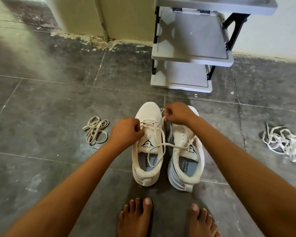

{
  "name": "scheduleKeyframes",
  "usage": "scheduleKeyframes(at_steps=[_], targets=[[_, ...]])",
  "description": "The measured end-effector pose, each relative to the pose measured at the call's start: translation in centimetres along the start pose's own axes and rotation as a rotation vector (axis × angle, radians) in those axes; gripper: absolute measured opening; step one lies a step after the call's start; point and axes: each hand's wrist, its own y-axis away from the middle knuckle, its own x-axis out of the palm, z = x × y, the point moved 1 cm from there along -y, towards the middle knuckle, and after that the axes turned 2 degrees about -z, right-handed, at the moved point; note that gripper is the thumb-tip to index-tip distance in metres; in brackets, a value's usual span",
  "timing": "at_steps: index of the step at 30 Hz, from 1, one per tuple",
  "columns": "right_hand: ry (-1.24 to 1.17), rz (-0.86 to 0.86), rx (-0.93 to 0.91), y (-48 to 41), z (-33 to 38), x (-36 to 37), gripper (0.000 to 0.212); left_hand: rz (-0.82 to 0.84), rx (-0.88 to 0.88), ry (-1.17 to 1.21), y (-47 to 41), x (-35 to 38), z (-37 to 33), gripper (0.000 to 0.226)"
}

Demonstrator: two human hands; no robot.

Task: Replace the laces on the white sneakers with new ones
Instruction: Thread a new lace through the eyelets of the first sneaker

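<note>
A pair of white mesh sneakers stands on the dark grey tiled floor, its cream flat lace half threaded through the left shoe. The left hand pinches the lace at the eyelets, and the right hand pinches its other strand above the toes

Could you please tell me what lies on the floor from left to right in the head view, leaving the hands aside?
Looped lace bundle → sneaker being laced → other sneaker → tangled lace pile.
</note>
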Motion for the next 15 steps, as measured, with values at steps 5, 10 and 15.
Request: scheduleKeyframes(at_steps=[5,10,15], targets=[[-0.723,-0.009,0.036,3.8,1.2,-3.5,0.011,0.014,-0.028,0.067,0.6,-1.3,-0.7,0.012],[-0.724,-0.049,0.007,5.5,3.5,-3.9,0.012,0.021,-0.019,0.489,1.5,-4.0,-2.5,0.049],[-0.705,-0.131,0.042,5.8,4.0,-4.3,0.011,0.187,0.004,0.606,2.2,-5.5,-4.2,0.02]])
